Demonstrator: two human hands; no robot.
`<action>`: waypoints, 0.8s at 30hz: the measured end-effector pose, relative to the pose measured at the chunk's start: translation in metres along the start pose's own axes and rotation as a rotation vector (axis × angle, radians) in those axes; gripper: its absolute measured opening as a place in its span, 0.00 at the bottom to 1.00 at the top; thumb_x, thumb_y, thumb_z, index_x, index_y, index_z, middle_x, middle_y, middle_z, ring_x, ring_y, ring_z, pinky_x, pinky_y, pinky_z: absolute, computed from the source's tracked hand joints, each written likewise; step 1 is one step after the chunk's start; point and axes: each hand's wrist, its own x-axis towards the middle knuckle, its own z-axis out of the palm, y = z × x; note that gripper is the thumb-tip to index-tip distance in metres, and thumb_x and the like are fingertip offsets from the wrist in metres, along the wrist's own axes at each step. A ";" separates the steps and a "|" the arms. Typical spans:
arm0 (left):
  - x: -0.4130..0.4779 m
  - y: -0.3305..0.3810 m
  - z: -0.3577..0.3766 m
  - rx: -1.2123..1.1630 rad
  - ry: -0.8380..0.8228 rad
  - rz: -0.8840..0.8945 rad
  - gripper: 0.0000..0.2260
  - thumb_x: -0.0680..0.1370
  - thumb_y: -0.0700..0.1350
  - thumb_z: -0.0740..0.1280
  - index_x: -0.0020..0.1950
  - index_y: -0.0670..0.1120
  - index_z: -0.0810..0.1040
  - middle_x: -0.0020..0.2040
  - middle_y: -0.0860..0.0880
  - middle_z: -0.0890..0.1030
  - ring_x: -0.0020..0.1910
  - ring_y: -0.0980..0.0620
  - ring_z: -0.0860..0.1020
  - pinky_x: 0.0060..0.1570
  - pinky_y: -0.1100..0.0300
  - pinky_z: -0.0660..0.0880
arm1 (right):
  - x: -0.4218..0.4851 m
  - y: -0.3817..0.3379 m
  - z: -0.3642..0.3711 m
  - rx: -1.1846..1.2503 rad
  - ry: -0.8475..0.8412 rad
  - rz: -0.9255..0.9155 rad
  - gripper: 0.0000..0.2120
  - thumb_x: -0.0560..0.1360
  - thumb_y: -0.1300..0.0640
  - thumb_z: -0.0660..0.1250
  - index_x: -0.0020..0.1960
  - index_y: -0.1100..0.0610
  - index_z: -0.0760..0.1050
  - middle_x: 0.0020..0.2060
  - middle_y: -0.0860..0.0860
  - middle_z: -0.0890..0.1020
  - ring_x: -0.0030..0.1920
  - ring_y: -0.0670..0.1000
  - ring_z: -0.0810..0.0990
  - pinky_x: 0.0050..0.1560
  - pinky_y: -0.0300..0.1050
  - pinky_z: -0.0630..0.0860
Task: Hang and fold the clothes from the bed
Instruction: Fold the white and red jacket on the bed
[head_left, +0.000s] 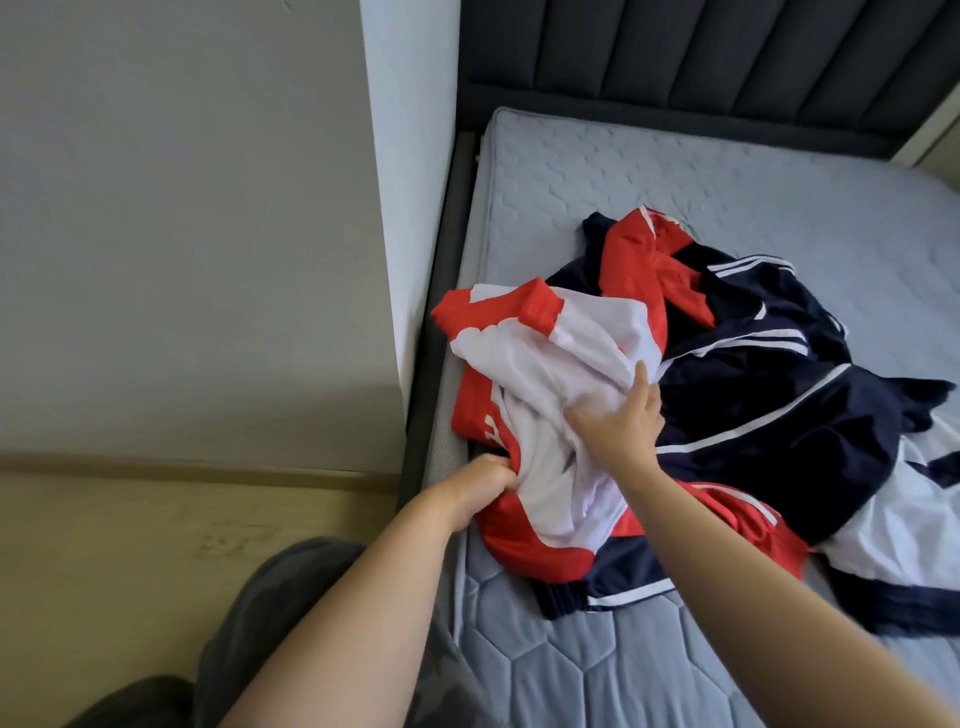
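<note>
Left hand (485, 475), seemingly clenched, on jersey (545, 395)

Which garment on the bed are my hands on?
The red and white top, at the pile's left: left hand grips it, right hand rests on it. The navy striped jacket beside it is not held.

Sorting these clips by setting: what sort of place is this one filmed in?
Most likely a bedroom in a home: a bare quilted mattress, a dark padded headboard behind it, and a heap of clothes lying on the mattress.
</note>
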 end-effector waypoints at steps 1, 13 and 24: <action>-0.003 0.000 0.001 0.062 -0.037 -0.022 0.09 0.64 0.36 0.60 0.38 0.42 0.78 0.31 0.47 0.78 0.31 0.50 0.75 0.33 0.63 0.68 | 0.001 0.003 0.001 0.041 -0.059 0.005 0.49 0.67 0.47 0.73 0.77 0.45 0.44 0.70 0.57 0.65 0.65 0.60 0.68 0.63 0.53 0.69; -0.019 -0.005 -0.015 0.459 0.865 0.633 0.25 0.76 0.49 0.64 0.70 0.41 0.70 0.69 0.41 0.71 0.69 0.43 0.67 0.69 0.49 0.63 | -0.053 0.011 0.008 -0.704 -0.889 -0.487 0.15 0.71 0.60 0.64 0.56 0.52 0.79 0.47 0.53 0.82 0.52 0.56 0.79 0.48 0.43 0.72; -0.017 -0.016 -0.014 0.473 0.367 0.260 0.10 0.78 0.55 0.63 0.57 0.55 0.76 0.52 0.53 0.80 0.54 0.49 0.77 0.56 0.52 0.74 | -0.073 0.042 0.004 0.200 -0.367 -0.112 0.30 0.66 0.66 0.65 0.68 0.56 0.66 0.60 0.54 0.71 0.57 0.50 0.72 0.58 0.41 0.70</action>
